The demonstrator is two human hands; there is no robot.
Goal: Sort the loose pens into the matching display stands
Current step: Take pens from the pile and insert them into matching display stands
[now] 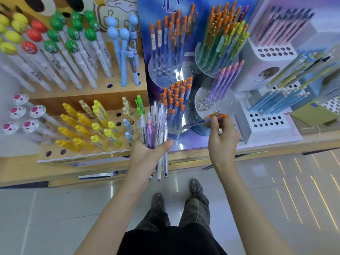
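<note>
Left hand (149,155) clamped round the loose pens (154,126) left of the round stand (176,137), the right hand (222,138) fingers (214,124) pinch 1 orange-topped pen (202,122) just right of it, best tilted tip-down over a free hole.

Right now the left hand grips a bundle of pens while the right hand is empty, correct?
Not quite: in the head view the right hand pinches an orange-capped pen; the left hand does grip the bundle.
</note>
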